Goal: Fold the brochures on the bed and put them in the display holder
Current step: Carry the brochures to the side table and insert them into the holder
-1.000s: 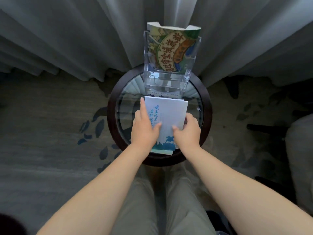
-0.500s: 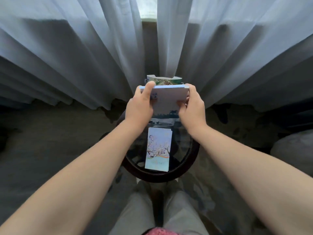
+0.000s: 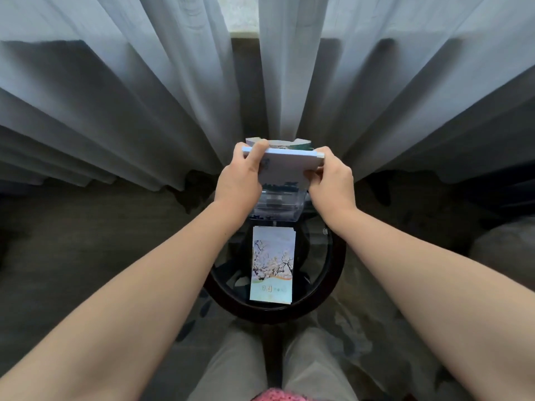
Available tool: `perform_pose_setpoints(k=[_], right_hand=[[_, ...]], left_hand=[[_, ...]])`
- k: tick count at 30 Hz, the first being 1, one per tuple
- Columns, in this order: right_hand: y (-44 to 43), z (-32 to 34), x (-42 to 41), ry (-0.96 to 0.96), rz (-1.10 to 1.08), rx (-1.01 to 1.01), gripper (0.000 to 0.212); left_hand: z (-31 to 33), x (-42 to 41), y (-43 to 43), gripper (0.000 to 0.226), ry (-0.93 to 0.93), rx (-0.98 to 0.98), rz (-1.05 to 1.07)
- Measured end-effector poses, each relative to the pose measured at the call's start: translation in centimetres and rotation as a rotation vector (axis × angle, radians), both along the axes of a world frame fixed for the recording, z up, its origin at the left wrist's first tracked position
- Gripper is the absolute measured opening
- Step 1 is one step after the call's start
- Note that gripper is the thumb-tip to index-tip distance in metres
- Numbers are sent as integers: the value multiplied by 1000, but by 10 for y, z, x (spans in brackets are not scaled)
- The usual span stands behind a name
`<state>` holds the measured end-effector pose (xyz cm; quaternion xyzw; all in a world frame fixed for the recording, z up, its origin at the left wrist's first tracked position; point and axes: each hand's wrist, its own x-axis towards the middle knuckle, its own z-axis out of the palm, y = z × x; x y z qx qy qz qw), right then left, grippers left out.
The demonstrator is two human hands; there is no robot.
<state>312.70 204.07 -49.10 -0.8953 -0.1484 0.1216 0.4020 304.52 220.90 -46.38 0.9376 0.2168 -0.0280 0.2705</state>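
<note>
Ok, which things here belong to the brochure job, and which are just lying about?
Part of the job:
white brochures, gripped by the left hand and right hand
clear display holder
green brochure already standing in it
blossom brochure, lying flat

Just there:
round glass table
curtains
carpet

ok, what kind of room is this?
Probably a hotel room, by the window: floor-length grey curtains, a round glass-topped table on carpet, and a clear display holder for brochures.
</note>
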Motion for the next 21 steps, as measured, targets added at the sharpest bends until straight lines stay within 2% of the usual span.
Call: perform_pose_setpoints(k=[9,15,21], right_hand=[[13,-8,4,-28,-45,90,33],[8,-26,3,72,7,-25,23],[7,-40,-15,-146,225,-107,35]], left_hand=[[-20,10,6,59,-82,-13,30],[-45,-2,2,50,25,-7,-13],[-69,-10,0,47,87,12,39]])
